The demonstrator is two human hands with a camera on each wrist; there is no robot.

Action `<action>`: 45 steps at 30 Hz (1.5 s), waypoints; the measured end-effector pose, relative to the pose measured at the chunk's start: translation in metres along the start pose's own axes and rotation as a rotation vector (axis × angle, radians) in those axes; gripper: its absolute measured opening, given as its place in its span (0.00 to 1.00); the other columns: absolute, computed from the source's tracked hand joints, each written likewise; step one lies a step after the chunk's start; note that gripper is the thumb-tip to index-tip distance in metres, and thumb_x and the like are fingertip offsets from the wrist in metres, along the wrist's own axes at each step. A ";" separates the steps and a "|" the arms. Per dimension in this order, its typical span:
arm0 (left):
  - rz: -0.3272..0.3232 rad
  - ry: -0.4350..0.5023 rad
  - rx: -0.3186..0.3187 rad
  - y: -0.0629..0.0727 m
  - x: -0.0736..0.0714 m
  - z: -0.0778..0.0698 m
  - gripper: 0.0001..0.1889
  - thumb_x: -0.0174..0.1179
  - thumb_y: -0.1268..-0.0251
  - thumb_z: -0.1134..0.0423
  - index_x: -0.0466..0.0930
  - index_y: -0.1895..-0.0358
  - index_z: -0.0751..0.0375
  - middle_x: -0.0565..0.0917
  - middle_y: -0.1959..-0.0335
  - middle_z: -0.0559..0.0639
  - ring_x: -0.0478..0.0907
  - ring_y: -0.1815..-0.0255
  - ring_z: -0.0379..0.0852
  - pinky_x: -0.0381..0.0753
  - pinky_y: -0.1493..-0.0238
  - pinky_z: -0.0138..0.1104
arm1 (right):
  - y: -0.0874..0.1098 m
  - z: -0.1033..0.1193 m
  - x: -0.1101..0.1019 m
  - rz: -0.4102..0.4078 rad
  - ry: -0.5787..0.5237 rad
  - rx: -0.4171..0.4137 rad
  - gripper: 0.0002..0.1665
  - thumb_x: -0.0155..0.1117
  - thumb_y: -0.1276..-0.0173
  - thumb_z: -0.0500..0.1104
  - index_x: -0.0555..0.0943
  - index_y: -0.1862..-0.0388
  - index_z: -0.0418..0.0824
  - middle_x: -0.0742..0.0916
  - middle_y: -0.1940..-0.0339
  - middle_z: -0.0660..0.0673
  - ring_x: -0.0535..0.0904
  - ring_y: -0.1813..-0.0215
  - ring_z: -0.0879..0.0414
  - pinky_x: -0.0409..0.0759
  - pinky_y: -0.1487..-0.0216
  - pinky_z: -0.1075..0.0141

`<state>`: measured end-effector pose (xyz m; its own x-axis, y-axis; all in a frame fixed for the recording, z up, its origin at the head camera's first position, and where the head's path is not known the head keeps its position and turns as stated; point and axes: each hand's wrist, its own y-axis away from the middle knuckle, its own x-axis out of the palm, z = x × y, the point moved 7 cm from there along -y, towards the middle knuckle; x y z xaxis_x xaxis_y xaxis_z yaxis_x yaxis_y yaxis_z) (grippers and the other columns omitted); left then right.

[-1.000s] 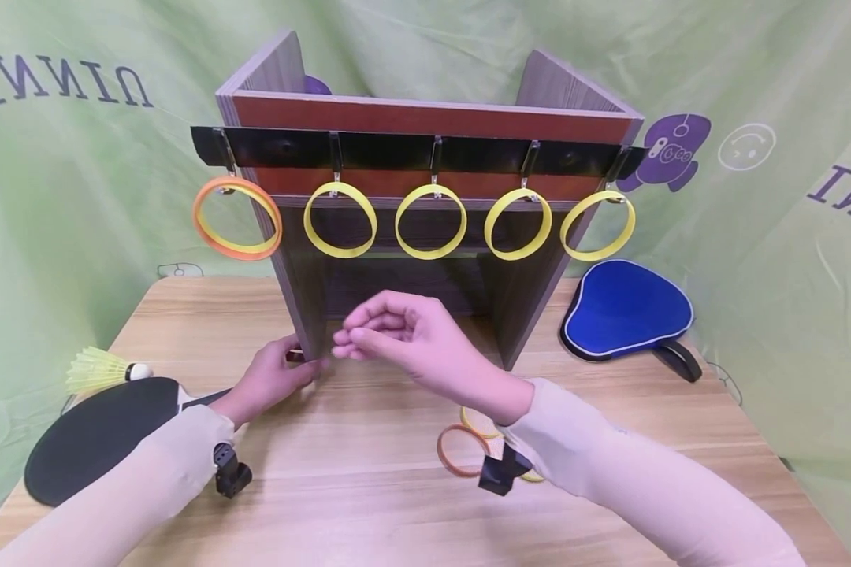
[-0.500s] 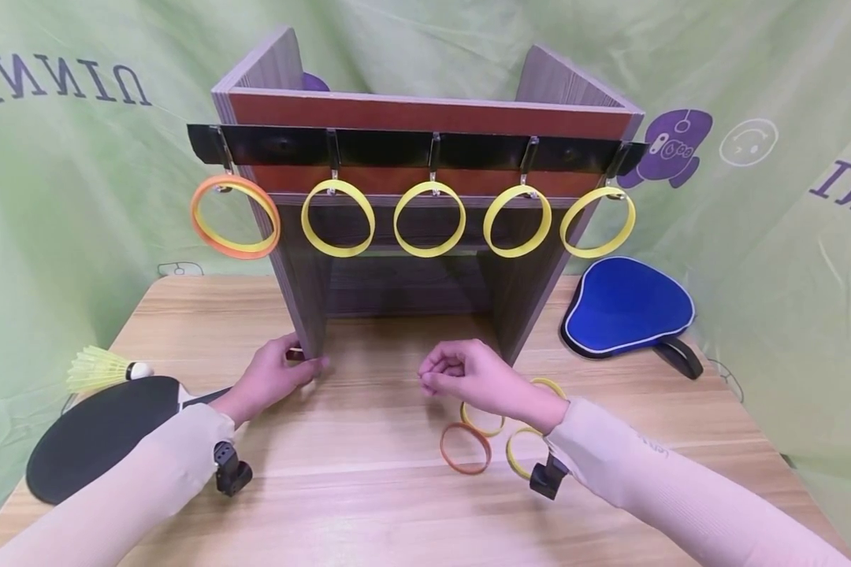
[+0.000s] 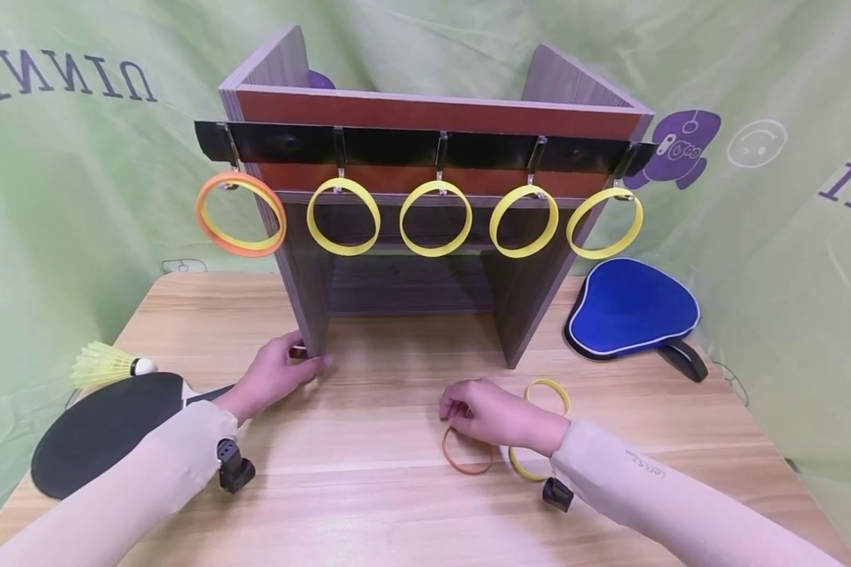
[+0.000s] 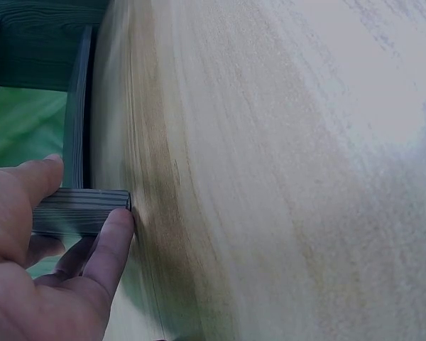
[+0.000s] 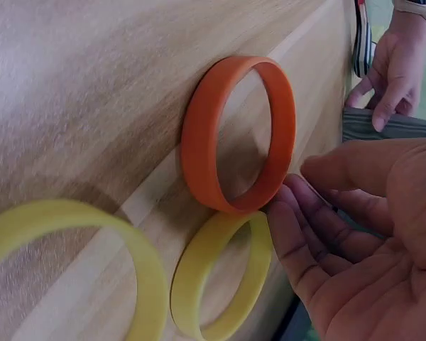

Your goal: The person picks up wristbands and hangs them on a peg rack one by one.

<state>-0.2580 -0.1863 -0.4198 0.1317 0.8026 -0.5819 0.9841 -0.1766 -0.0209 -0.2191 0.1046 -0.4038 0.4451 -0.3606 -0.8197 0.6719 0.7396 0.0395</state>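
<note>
My left hand (image 3: 273, 376) grips the front bottom edge of the left side panel (image 4: 74, 213) of a grey wooden shelf. In the left wrist view the thumb lies on one face and the fingers on the other. My right hand (image 3: 492, 416) is low over the table, fingers loosely bent, thumb apart from them. Its fingertips are right beside an orange silicone wristband (image 5: 201, 142) lying on the table. A yellow wristband (image 5: 192, 291) adjoins the orange one, and another yellow wristband (image 5: 153, 284) is nearer the camera. The head view shows a further yellow band (image 3: 566, 402) behind the right hand.
Several yellow wristbands hang from hooks on a black strip (image 3: 390, 146) across the shelf's front; the leftmost hook also bears an orange band (image 3: 200, 213). A shuttlecock (image 3: 106, 365) and black table tennis bat (image 3: 106, 433) lie left, a blue bat case (image 3: 631, 307) right.
My right hand has moved from in front of the shelf opening rightward and down to the loose wristbands. The left hand stays on the panel.
</note>
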 end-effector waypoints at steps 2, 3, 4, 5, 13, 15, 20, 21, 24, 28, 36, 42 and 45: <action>0.000 0.000 0.000 0.000 0.000 -0.001 0.27 0.66 0.27 0.61 0.74 0.31 0.72 0.83 0.39 0.71 0.83 0.44 0.61 0.82 0.54 0.35 | 0.000 0.002 0.001 0.005 0.051 -0.023 0.08 0.65 0.36 0.27 0.85 0.63 0.37 0.88 0.67 0.47 0.78 0.64 0.64 0.81 0.59 0.72; 0.000 0.000 0.000 0.000 0.000 -0.001 0.27 0.66 0.27 0.61 0.74 0.31 0.72 0.82 0.39 0.72 0.83 0.44 0.61 0.82 0.54 0.35 | 0.000 0.003 0.001 0.009 0.072 -0.030 0.08 0.65 0.36 0.26 0.84 0.64 0.37 0.88 0.67 0.47 0.77 0.64 0.64 0.80 0.60 0.72; -0.001 0.001 -0.001 0.000 0.000 -0.002 0.27 0.66 0.27 0.61 0.74 0.31 0.72 0.82 0.39 0.72 0.83 0.44 0.61 0.82 0.54 0.35 | 0.000 0.004 0.002 0.014 0.087 -0.028 0.07 0.65 0.36 0.27 0.84 0.64 0.37 0.87 0.68 0.48 0.76 0.65 0.63 0.79 0.60 0.72; -0.002 0.000 -0.001 0.000 0.000 -0.001 0.27 0.66 0.27 0.61 0.74 0.31 0.72 0.82 0.39 0.72 0.83 0.44 0.61 0.82 0.54 0.35 | 0.000 0.004 0.004 0.020 0.102 -0.027 0.07 0.65 0.36 0.27 0.83 0.64 0.38 0.86 0.68 0.48 0.76 0.65 0.63 0.78 0.60 0.72; 0.001 -0.001 0.000 0.000 0.001 -0.001 0.28 0.66 0.27 0.61 0.74 0.31 0.71 0.83 0.39 0.71 0.83 0.43 0.61 0.82 0.54 0.35 | 0.001 0.006 0.012 0.046 0.199 -0.049 0.09 0.65 0.34 0.28 0.81 0.68 0.42 0.81 0.70 0.52 0.72 0.66 0.65 0.75 0.62 0.74; 0.000 0.002 -0.001 0.001 0.001 -0.001 0.28 0.66 0.27 0.61 0.74 0.31 0.72 0.82 0.38 0.72 0.82 0.43 0.62 0.82 0.54 0.35 | 0.002 0.008 0.012 0.056 0.213 -0.067 0.11 0.64 0.34 0.28 0.80 0.70 0.43 0.80 0.72 0.53 0.71 0.67 0.65 0.74 0.63 0.75; -0.002 0.008 -0.004 0.001 0.001 0.000 0.27 0.66 0.27 0.61 0.74 0.31 0.72 0.82 0.38 0.72 0.83 0.43 0.62 0.82 0.54 0.35 | 0.003 0.011 0.012 0.083 0.213 -0.085 0.13 0.62 0.33 0.28 0.78 0.71 0.44 0.78 0.73 0.54 0.70 0.68 0.67 0.72 0.64 0.76; -0.002 0.008 -0.003 0.001 0.001 0.000 0.27 0.66 0.27 0.61 0.74 0.31 0.72 0.82 0.38 0.72 0.83 0.43 0.62 0.82 0.54 0.35 | 0.003 0.011 0.012 0.085 0.203 -0.083 0.12 0.61 0.33 0.28 0.77 0.71 0.44 0.78 0.73 0.54 0.70 0.68 0.67 0.72 0.65 0.76; -0.002 0.007 -0.001 0.001 0.001 -0.001 0.27 0.66 0.27 0.61 0.74 0.31 0.72 0.82 0.38 0.72 0.83 0.43 0.62 0.82 0.54 0.35 | 0.004 0.011 0.010 0.087 0.160 -0.063 0.10 0.59 0.32 0.29 0.76 0.68 0.44 0.77 0.74 0.55 0.68 0.71 0.68 0.71 0.67 0.76; -0.004 0.008 0.001 0.002 0.001 -0.002 0.27 0.66 0.27 0.62 0.74 0.31 0.72 0.82 0.38 0.71 0.83 0.43 0.62 0.82 0.55 0.35 | 0.005 0.009 0.009 0.092 0.103 -0.024 0.07 0.59 0.31 0.30 0.76 0.64 0.43 0.74 0.77 0.57 0.65 0.75 0.69 0.68 0.72 0.76; -0.003 0.008 -0.001 0.001 0.001 -0.003 0.27 0.66 0.27 0.62 0.73 0.30 0.72 0.83 0.39 0.72 0.83 0.43 0.62 0.82 0.55 0.34 | 0.004 0.012 0.004 0.052 -0.082 -0.036 0.06 0.64 0.32 0.30 0.78 0.64 0.39 0.83 0.76 0.52 0.72 0.72 0.72 0.76 0.68 0.75; 0.007 0.014 -0.005 0.000 0.001 -0.004 0.29 0.66 0.27 0.61 0.72 0.29 0.72 0.82 0.37 0.72 0.82 0.43 0.62 0.82 0.54 0.35 | 0.001 0.011 0.006 0.101 -0.403 0.012 0.04 0.61 0.28 0.28 0.78 0.61 0.34 0.90 0.70 0.35 0.87 0.69 0.56 0.89 0.64 0.64; 0.009 0.018 -0.008 0.000 0.002 -0.003 0.28 0.66 0.27 0.61 0.72 0.29 0.72 0.82 0.37 0.72 0.82 0.44 0.61 0.82 0.55 0.34 | -0.002 0.013 0.005 0.091 -0.530 0.032 0.01 0.62 0.27 0.28 0.78 0.59 0.30 0.89 0.67 0.29 0.88 0.67 0.54 0.91 0.59 0.57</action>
<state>-0.2570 -0.1833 -0.4184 0.1423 0.8110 -0.5676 0.9838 -0.1790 -0.0092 -0.2102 0.0941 -0.4001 0.7344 -0.5395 -0.4118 0.6309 0.7663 0.1213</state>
